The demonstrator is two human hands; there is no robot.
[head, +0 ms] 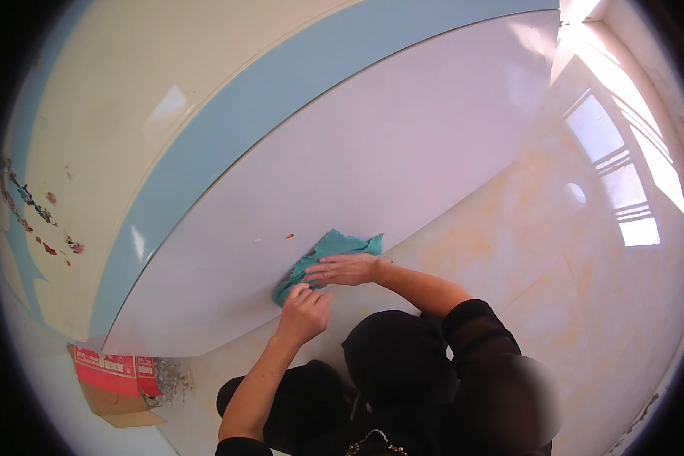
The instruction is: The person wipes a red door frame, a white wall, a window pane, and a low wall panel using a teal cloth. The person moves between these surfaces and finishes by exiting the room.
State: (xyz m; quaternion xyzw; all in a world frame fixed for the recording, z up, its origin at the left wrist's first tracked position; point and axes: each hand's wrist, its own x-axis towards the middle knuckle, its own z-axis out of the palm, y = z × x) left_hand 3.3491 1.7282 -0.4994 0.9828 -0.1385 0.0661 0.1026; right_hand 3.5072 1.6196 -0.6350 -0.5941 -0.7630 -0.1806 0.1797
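Observation:
A teal cloth (pixel 342 245) with ragged edges lies bunched against a smooth white panel (pixel 376 154), near its lower edge. My right hand (pixel 343 269) rests flat on the cloth, fingers stretched out to the left. Just below those fingertips is my left hand (pixel 306 312), its fingers curled at the cloth's near edge. Whether they pinch the fabric is hidden. On the panel, left of the cloth, are a small orange-red scrap (pixel 289 236) and a small white scrap (pixel 257 240).
Beyond the panel's dark seam runs a glossy blue and cream surface (pixel 205 74), with coloured shreds (pixel 34 205) at far left. An opened red-printed cardboard box (pixel 108 376) stands lower left, silvery shreds (pixel 174 379) beside it. The pale mottled floor (pixel 547 273) reflects window light.

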